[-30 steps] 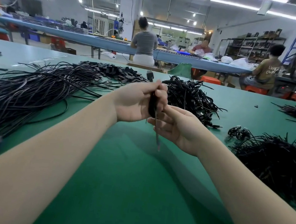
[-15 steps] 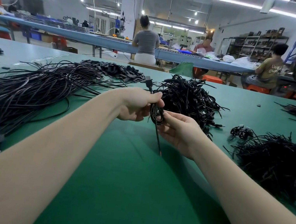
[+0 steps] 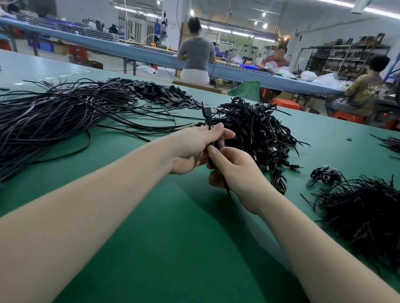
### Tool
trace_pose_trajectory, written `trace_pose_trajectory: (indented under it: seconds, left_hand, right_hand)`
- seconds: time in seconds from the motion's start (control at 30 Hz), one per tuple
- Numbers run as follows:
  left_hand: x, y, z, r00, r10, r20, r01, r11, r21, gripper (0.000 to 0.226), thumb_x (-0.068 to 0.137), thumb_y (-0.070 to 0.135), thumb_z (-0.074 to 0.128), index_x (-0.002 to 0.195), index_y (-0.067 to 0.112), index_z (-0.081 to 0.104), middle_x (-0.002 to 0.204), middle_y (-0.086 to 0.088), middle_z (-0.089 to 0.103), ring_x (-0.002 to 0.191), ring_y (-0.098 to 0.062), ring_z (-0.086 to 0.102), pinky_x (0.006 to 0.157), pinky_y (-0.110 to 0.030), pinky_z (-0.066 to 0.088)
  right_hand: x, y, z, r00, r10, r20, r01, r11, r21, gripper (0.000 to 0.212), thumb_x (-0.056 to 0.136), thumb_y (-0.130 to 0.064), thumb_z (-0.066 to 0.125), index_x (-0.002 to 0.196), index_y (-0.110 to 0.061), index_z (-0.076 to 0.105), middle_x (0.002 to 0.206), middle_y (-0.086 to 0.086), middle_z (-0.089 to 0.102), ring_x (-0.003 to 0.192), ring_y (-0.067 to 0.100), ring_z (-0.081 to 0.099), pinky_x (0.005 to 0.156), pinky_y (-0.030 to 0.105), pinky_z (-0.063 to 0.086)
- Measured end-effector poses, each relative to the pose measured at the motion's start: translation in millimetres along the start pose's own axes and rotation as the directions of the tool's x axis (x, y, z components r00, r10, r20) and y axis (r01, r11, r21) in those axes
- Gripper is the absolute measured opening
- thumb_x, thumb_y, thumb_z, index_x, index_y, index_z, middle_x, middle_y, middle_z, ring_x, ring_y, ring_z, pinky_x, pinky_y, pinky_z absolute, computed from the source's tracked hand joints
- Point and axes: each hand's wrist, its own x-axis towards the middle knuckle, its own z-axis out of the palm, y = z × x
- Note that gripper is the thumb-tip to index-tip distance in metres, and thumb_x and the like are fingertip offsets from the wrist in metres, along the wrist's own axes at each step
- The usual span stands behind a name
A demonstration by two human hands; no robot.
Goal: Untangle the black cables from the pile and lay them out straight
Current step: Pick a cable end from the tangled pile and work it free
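Cable plug now rises above left hand.

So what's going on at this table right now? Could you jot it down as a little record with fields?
surface: green table
left hand: grips a black cable, plug end pointing up
right hand: holds the same cable lower down
tangled pile: just behind the hands
long cables: spread out on the left
loose heap: on the right
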Motion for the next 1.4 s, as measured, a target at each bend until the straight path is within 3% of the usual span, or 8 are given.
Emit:
trace_pose_trajectory:
  seconds: [0.23,0.33,0.6,0.8,1.0,1.1,1.23,1.4]
  left_hand:
    - [1.5,-5.5,5.1,0.996,0.072,-0.049,-0.067,0.993,0.094,0.030,0.102,0.034,0.041,0.090,0.022,0.067,0.077,0.005,0.052,0.069,-0.008,0.049,0.067,-0.019,0.044]
    - [2.1,-7.5,8.8,0.993,0.098,-0.070,-0.089,0.990,0.112,0.032,0.102,0.034,0.040,0.090,0.023,0.066,0.076,0.007,0.051,0.066,-0.006,0.046,0.064,-0.017,0.040]
    - [-0.2,-4.7,7.8,0.998,-0.035,0.053,0.032,0.998,0.047,0.028,0.100,0.037,0.047,0.102,0.022,0.070,0.100,0.003,0.066,0.089,-0.012,0.058,0.098,-0.027,0.046]
    - [-1.1,-9.5,-3.3,0.989,0.105,-0.104,-0.068,0.948,0.312,0.034,0.094,0.044,0.051,0.093,0.019,0.075,0.081,0.010,0.074,0.069,-0.005,0.067,0.077,-0.028,0.055]
    - [0.5,-17.8,-18.6,0.993,0.117,-0.020,-0.107,0.957,0.269,0.017,0.091,0.030,0.063,0.097,0.017,0.072,0.093,0.006,0.075,0.088,-0.006,0.070,0.075,-0.028,0.056]
    - [3.7,-29.0,-28.2,0.816,0.546,-0.190,-0.311,0.692,0.651,0.028,0.087,0.017,0.065,0.116,0.018,0.062,0.102,0.005,0.069,0.097,-0.010,0.065,0.085,-0.027,0.050]
    - [6.9,-40.4,-29.7,0.662,0.637,0.395,-0.312,-0.245,0.918,0.060,0.085,0.022,0.067,0.141,0.023,0.044,0.137,-0.001,0.049,0.130,-0.026,0.041,0.104,-0.041,0.035]
    - [6.4,-41.2,-24.3,0.656,0.567,0.499,-0.260,-0.451,0.854,0.040,0.091,0.033,0.057,0.131,0.028,0.052,0.116,0.007,0.064,0.117,-0.018,0.056,0.104,-0.035,0.029]
  right_hand:
    - [-0.1,-3.8,6.0,0.998,-0.049,-0.035,0.036,0.948,-0.317,0.020,0.101,-0.034,0.041,0.095,-0.019,0.052,0.072,-0.005,0.050,0.059,0.009,0.047,0.054,0.029,0.047]
    - [1.7,-3.1,6.9,0.993,-0.086,-0.079,0.039,0.882,-0.469,0.035,0.103,-0.031,0.033,0.121,-0.006,0.049,0.102,0.010,0.061,0.082,0.021,0.057,0.072,0.033,0.044]
    - [-1.6,6.4,-5.0,0.974,-0.145,-0.175,-0.027,0.692,-0.722,0.026,0.104,-0.032,0.026,0.091,-0.014,0.040,0.093,0.009,0.056,0.093,0.036,0.057,0.070,0.036,0.038]
    - [-1.1,7.5,4.1,0.979,-0.119,-0.166,-0.024,0.741,-0.671,0.034,0.103,-0.033,0.025,0.121,-0.013,0.046,0.110,0.014,0.062,0.098,0.036,0.058,0.081,0.040,0.046]
    - [3.0,14.0,-7.5,0.960,-0.054,-0.273,-0.159,0.699,-0.697,0.029,0.103,-0.031,0.025,0.085,-0.013,0.039,0.100,0.015,0.060,0.093,0.035,0.056,0.074,0.037,0.038]
    - [4.2,17.0,-23.8,0.970,0.014,-0.241,-0.178,0.718,-0.673,0.035,0.104,-0.031,0.025,0.086,-0.008,0.044,0.085,0.008,0.054,0.081,0.029,0.052,0.069,0.034,0.037]
    - [5.5,17.0,-28.1,0.992,0.048,-0.120,-0.120,0.688,-0.716,0.036,0.103,-0.030,0.027,0.099,-0.005,0.052,0.088,0.007,0.057,0.082,0.029,0.053,0.070,0.034,0.038]
    - [2.2,10.5,-29.5,0.998,0.060,0.025,-0.012,0.556,-0.831,0.023,0.102,-0.026,0.029,0.085,-0.017,0.040,0.085,0.002,0.053,0.076,0.024,0.049,0.068,0.033,0.034]
